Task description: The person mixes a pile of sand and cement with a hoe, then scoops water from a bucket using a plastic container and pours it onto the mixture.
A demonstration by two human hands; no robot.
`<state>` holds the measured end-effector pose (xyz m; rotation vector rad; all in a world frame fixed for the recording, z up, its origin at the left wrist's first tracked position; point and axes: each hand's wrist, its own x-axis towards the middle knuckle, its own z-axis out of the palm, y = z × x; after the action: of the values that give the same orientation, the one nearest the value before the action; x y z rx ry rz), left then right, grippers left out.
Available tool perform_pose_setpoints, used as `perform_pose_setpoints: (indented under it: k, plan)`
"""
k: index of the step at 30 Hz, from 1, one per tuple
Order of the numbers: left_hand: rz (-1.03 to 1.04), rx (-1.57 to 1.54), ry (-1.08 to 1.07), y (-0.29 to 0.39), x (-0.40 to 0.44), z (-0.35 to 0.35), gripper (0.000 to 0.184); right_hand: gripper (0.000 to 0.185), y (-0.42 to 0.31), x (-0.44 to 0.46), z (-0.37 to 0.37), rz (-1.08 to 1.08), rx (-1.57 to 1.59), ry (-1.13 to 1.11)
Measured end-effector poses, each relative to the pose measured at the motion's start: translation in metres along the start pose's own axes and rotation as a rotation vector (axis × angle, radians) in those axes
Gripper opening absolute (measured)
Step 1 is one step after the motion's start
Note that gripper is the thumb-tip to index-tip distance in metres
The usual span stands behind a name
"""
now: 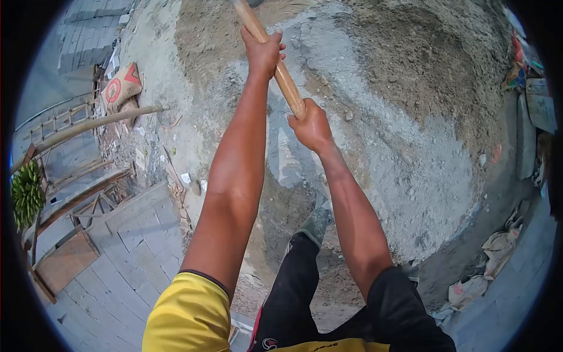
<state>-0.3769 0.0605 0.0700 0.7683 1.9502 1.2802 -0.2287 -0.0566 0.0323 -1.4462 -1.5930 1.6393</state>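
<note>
A thick, smooth wooden tool handle (288, 88) slants from the top edge down to the middle of the view. My left hand (263, 54) is wrapped round its upper part. Lower down, my right hand (311, 124) grips the handle near its end. Only a sliver of the dark tool head shows at the top edge, so its kind cannot be made out. Beneath both hands spreads pale grey powder (404, 176) over brown sand (428, 64). A greenish boot (316, 222) stands at the lower edge of this material.
A printed paper sack (122, 88) lies at the left, near a bamboo pole (88, 128). Green bananas (27, 195) hang at the far left, above grey blocks (135, 246). Crumpled empty sacks (469, 290) lie at the lower right.
</note>
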Motion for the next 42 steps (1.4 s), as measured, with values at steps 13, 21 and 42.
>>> perform_pose_setpoints:
  k: [13, 21, 42]
  plan:
    - [-0.480, 0.657, -0.391, -0.111, -0.005, 0.056, 0.106, 0.017, 0.035, 0.052, 0.003, 0.577, 0.157, -0.144]
    - [-0.643, 0.566, -0.509, -0.083, -0.180, 0.101, 0.108, 0.015, 0.056, -0.100, -0.095, 0.685, 0.109, -0.133]
    - [-1.213, -0.558, -0.278, 0.052, -0.676, 0.172, 0.020, 0.021, 0.048, -0.687, -0.373, 0.732, -0.543, -0.108]
